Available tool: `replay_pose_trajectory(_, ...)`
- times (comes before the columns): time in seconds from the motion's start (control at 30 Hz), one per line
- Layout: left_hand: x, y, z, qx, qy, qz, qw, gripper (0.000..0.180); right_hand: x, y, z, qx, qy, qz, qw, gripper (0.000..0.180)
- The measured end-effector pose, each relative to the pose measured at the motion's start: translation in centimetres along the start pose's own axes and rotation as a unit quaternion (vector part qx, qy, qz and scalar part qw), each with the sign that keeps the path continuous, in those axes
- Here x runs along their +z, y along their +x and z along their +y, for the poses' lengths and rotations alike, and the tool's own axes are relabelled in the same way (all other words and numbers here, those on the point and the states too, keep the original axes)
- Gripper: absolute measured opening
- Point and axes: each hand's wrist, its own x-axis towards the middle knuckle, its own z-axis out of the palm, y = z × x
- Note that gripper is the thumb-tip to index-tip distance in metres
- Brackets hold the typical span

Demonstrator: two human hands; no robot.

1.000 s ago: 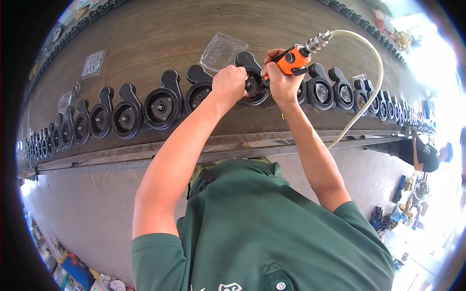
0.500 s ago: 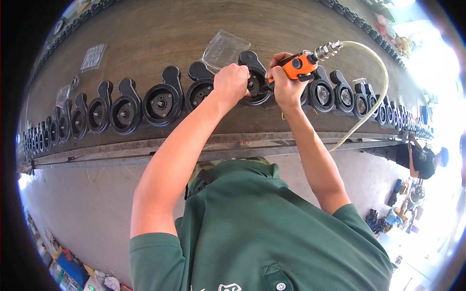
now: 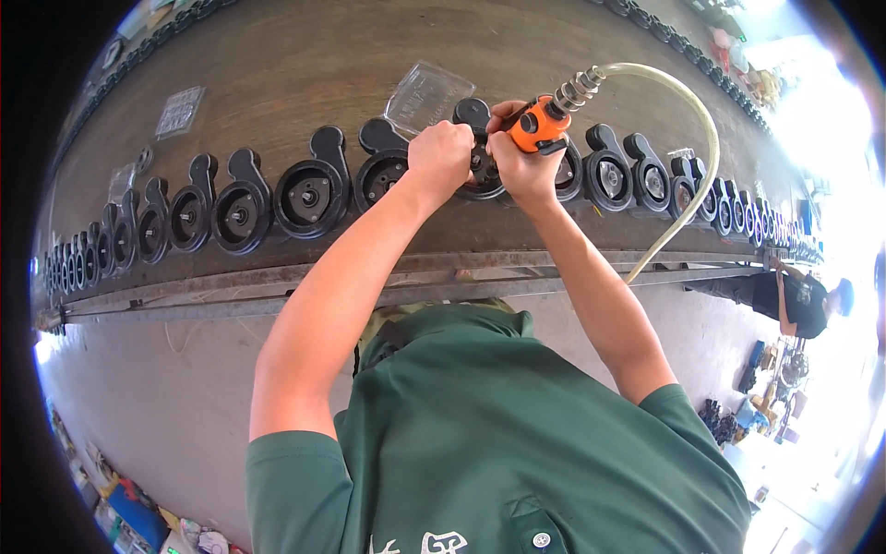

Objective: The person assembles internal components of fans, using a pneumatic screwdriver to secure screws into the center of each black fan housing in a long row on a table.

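An orange air-powered driver is gripped in my right hand, its rear tilted up to the right and its tip hidden between my hands. From its metal coupling runs a clear air hose. My left hand is closed at the left side of a black round housing with a rounded arm; whatever its fingertips pinch is hidden. Both hands meet over this housing's open face. Just left of it sits a similar housing, and another housing shows behind my right hand.
Several black housings stand in a long row along the table's near edge. Behind my hands lies a clear plastic tray; a second clear tray lies farther left. A metal rail edges the table. Another person stands far right.
My right hand and the driver have shifted left, closer to my left hand, and the driver's rear points up more steeply. The hose moved along with it. My left hand stays nearly still.
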Motion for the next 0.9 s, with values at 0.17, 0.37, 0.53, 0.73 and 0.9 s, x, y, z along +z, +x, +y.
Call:
replay_pose_trajectory(0.17,-0.7,0.0,0.7,-0.016,0.003,-0.033,0.999,0.041,-0.7,-0.3,0.3,-0.014,-0.043,-0.036,0.998,0.015)
replay_pose_trajectory(0.37,-1.6,-2.9,-1.4,0.087,-0.003,-0.007,0.996,0.102,-0.7,-0.4,0.5,-0.008,-0.002,-0.007,1.000,0.014)
replay_pose_trajectory(0.53,-1.1,-4.7,-1.4,0.064,0.039,0.039,0.996,0.117,-0.8,-0.1,0.2,0.007,-0.008,0.011,1.000,0.017)
replay_pose_trajectory(0.73,-0.7,-4.3,-1.8,0.072,0.038,0.060,0.995,0.119,1.8,1.1,-1.3,0.033,0.082,0.030,0.996,0.020)
replay_pose_trajectory(0.9,-0.7,-4.1,-1.9,0.077,0.039,0.068,0.994,0.117,2.7,2.7,0.3,0.021,0.081,0.032,0.996,0.015)
